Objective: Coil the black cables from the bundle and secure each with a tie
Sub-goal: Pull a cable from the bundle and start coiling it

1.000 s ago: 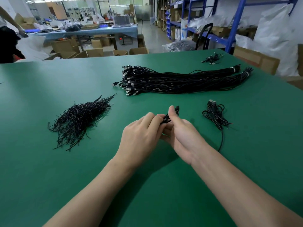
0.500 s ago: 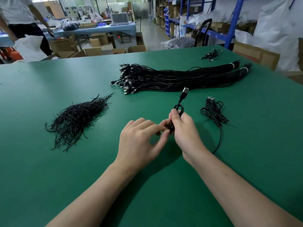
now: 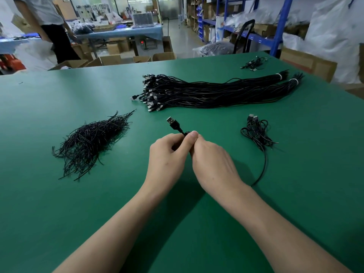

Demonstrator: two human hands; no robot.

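A coiled black cable (image 3: 178,128) is held on the near side of the bundle (image 3: 216,92), with its USB plug (image 3: 171,121) pointed back toward the bundle. The grip of the left hand (image 3: 167,156) is curled round the coil. The grip of the right hand (image 3: 213,162) is pinched on it, thumb on top. The bundle, bound with white bands at its right end, is laid on the green surface (image 3: 59,203). A pile of ties (image 3: 92,138) is seen near-left of the bundle, and loosely coiled cables (image 3: 256,133) near-right of it.

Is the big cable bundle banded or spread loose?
Banded. The cable bundle lies in two bunches, each wrapped by a white band near its right end; the plug ends on the left fan out unbound.
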